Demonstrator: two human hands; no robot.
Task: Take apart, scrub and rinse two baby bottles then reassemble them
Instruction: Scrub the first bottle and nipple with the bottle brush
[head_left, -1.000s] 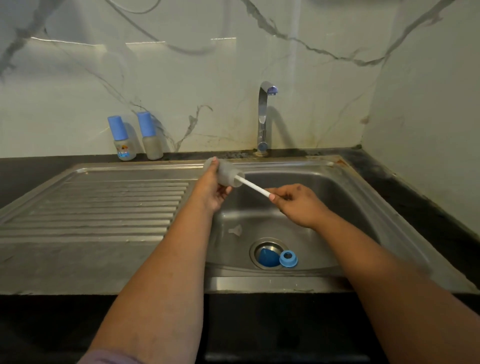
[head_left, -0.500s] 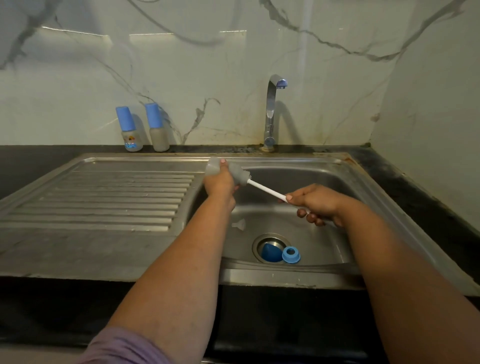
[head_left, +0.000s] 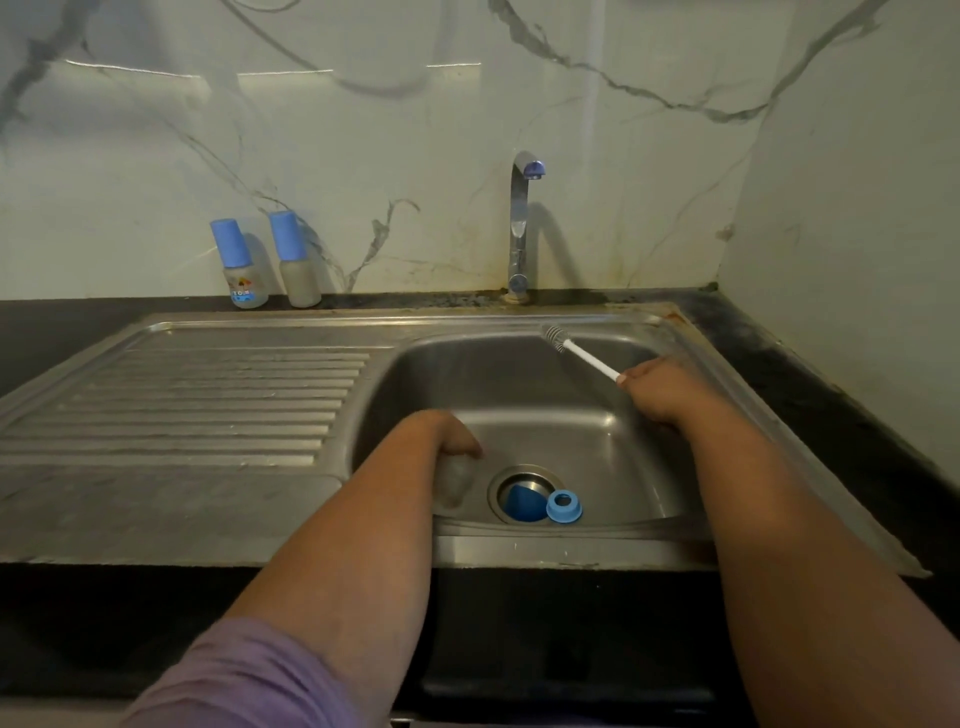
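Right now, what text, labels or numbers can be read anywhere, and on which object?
Left capped baby bottle: a printed picture label with a blue strip of lettering, too blurred to read.
Right capped baby bottle: no print visible.
Faucet, sink, bottle brush: no text.

White marble-look wall (head_left: 363, 156) with grey veins behind, meeting a plain pale side wall (head_left: 852, 208) at the right corner. Soft glare streaks across the upper tiles. Brownish staining low on the wall around the chrome tap (head_left: 521, 228) with blue tip. Black surface (head_left: 62, 322) running along the back and right. Stainless steel sink (head_left: 519, 322) set in, ribbed drainboard (head_left: 208, 400) on the left, basin on the right.
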